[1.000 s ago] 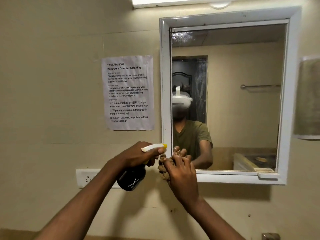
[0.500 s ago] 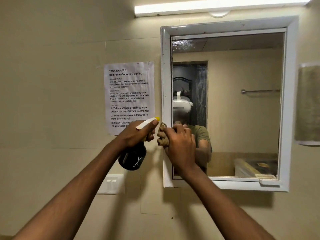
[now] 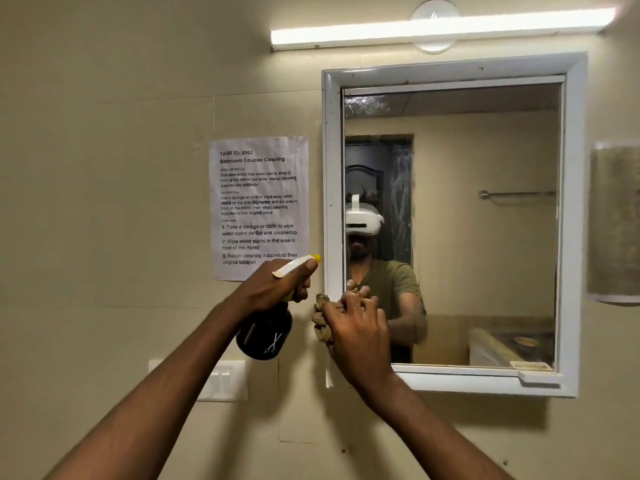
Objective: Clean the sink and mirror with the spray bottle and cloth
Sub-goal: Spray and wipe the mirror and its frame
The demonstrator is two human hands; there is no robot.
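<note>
A white-framed mirror [image 3: 485, 216] hangs on the beige wall, with smears near its top left and down the reflected doorway. My right hand [image 3: 360, 327] grips a crumpled brown cloth [image 3: 321, 322] against the mirror's lower left corner, over the frame's left edge. My left hand [image 3: 277, 285] holds a black spray bottle [image 3: 265, 336] with a white and yellow head just left of the frame, its nozzle pointing right toward the mirror. The sink is out of view.
A printed task sheet [image 3: 259, 206] is taped to the wall left of the mirror. A white switch plate [image 3: 225, 379] sits below it. A tube light [image 3: 440, 29] runs above the mirror, and a towel [image 3: 614, 223] hangs at the right edge.
My view has tilted upward, so the mirror sits lower in frame. Both hands rose along the mirror's left edge, then the cloth hand stayed near the lower left corner.
</note>
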